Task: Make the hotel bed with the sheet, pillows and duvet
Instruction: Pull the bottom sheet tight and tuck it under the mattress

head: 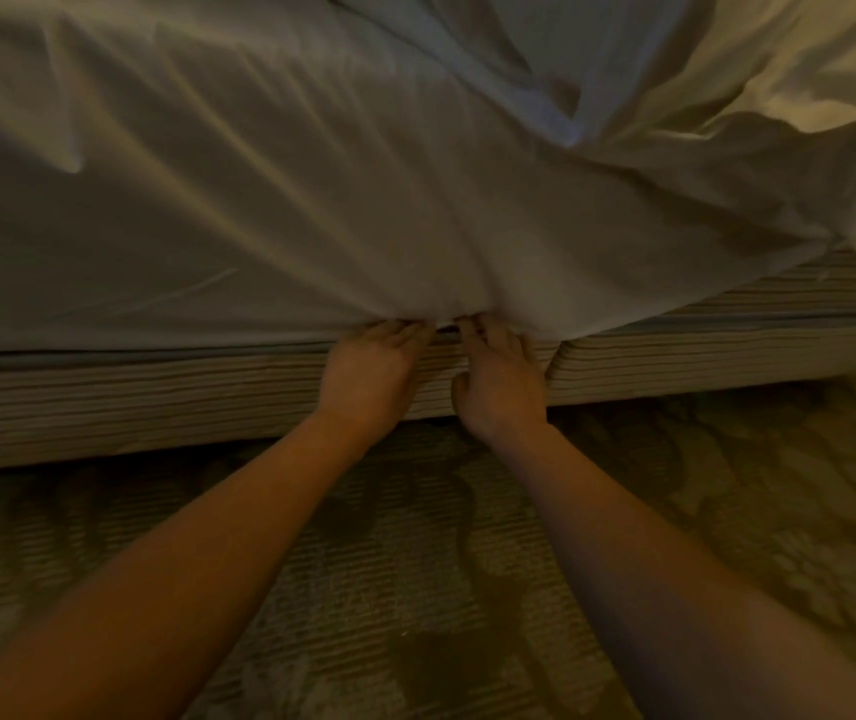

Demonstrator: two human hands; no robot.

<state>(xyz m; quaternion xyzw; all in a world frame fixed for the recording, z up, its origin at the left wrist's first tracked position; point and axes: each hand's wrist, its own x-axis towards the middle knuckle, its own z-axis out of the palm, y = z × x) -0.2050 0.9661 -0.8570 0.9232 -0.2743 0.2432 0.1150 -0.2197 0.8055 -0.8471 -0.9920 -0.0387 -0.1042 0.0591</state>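
Note:
A white sheet point(259, 210) covers the mattress and wrinkles toward its lower edge at the middle. My left hand point(371, 374) and my right hand point(501, 379) sit side by side at that edge. The fingertips of both hands are pushed in under the sheet, between the mattress and the striped bed base point(129, 402), so they are hidden. A rumpled white duvet point(758, 127) lies bunched on the bed at the upper right, its corner hanging over the side.
Patterned carpet point(415, 589) runs along the bed's near side under my arms. The striped base has a seam point(555, 361) just right of my right hand. The room is dim.

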